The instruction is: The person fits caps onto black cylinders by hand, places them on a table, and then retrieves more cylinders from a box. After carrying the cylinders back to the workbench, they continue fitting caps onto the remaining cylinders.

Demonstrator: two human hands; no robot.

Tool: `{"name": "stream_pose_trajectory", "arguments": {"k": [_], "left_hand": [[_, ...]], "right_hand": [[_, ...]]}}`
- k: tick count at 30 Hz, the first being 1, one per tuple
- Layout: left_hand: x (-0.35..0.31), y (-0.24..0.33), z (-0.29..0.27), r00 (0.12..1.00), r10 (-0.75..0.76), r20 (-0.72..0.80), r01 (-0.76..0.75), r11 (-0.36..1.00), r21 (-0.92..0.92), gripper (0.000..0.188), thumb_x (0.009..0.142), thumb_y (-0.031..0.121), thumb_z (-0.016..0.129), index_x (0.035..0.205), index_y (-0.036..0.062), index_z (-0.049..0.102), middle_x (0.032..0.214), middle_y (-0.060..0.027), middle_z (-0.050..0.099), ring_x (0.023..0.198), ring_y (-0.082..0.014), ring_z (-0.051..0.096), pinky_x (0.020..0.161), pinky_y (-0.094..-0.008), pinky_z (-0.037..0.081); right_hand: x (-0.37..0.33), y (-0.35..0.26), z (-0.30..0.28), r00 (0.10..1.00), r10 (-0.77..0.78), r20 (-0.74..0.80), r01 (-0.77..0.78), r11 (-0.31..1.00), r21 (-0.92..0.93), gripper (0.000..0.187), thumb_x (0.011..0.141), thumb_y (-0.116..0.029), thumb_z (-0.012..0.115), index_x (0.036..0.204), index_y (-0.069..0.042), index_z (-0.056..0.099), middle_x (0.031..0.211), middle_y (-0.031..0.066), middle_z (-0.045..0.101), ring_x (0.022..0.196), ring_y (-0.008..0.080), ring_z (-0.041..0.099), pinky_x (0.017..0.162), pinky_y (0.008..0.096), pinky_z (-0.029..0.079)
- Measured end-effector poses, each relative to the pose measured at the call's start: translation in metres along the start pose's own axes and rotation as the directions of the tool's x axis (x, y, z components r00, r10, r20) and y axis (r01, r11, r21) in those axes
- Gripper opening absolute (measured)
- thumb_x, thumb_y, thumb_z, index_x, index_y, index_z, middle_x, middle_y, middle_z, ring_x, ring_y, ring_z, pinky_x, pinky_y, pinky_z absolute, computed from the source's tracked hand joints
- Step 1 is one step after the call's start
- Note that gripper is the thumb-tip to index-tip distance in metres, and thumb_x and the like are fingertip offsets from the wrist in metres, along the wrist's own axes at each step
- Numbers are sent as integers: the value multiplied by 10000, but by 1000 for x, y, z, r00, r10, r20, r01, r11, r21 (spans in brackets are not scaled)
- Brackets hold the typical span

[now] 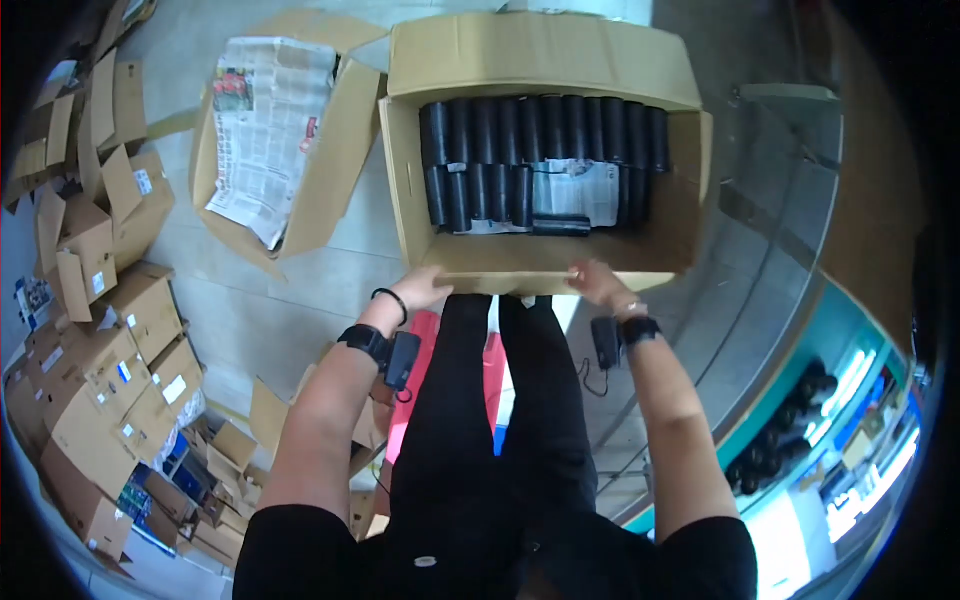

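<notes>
In front of me stands an open cardboard box, its far flap folded up. Black cylinders fill a back row across it, and a shorter second row sits nearer me. One black cylinder lies on its side beside a sheet of newspaper in the box. My left hand grips the near edge by the left corner. Toward the right part of that same edge, my right hand has its fingers curled over the cardboard. Neither hand touches a cylinder.
Left of the box is another open carton with newspaper across it. Stacked cardboard boxes crowd the far left. Something pink lies under my legs. More dark objects sit on a shelf at right.
</notes>
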State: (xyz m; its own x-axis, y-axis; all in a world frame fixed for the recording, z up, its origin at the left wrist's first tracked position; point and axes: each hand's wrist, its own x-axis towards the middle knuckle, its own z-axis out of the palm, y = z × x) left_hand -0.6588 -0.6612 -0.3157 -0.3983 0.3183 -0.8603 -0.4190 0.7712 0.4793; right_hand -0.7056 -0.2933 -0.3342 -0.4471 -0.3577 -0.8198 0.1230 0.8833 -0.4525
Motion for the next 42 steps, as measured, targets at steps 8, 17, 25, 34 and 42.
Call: {"name": "stream_pose_trajectory", "arguments": {"k": [8, 17, 25, 34, 42], "left_hand": [[229, -45, 38, 887, -183, -424, 143, 982, -123, 557, 825, 319, 632, 1212, -62, 506, 1157, -285, 564, 1114, -402, 528, 966, -416, 432], [335, -86, 69, 694, -597, -402, 460, 797, -390, 588, 889, 366, 563, 1259, -55, 387, 1104, -299, 596, 1019, -424, 592, 896, -457, 481], [324, -79, 63, 698, -476, -535, 479, 866, -145, 336, 885, 295, 574, 1088, 58, 448, 951, -209, 629, 885, -416, 616, 747, -521, 491], [364, -107, 44, 265, -472, -840, 375, 854, -362, 534, 896, 260, 556, 1289, -36, 351, 1191, -227, 471, 1132, -384, 476, 945, -496, 397], [359, -100, 38, 345, -597, -724, 480, 775, -410, 434, 877, 287, 595, 1142, -8, 419, 1161, -224, 464, 1101, -394, 481, 939, -493, 392]], "right_hand": [[198, 167, 43, 973, 229, -25, -229, 954, -195, 296, 777, -188, 587, 1039, -62, 639, 1064, 221, 624, 1010, 402, 575, 872, 430, 468], [276, 152, 93, 999, 35, 14, -23, 865, -501, 482, 795, -119, 595, 1267, -120, 492, 1195, 148, 555, 1127, 325, 534, 949, 449, 421], [248, 145, 43, 972, -202, 123, 212, 975, -71, 533, 681, -37, 738, 1169, -62, 523, 1113, 154, 579, 1047, 382, 549, 942, 384, 438], [287, 70, 68, 974, -135, -181, 198, 897, 395, 631, 767, -215, 770, 1263, 12, 451, 1155, 209, 575, 1047, 296, 586, 906, 364, 463], [303, 57, 95, 913, 162, -374, 20, 899, 438, 1016, 700, -398, 810, 1402, 38, 218, 1352, 258, 382, 1212, 352, 442, 968, 388, 408]]}}
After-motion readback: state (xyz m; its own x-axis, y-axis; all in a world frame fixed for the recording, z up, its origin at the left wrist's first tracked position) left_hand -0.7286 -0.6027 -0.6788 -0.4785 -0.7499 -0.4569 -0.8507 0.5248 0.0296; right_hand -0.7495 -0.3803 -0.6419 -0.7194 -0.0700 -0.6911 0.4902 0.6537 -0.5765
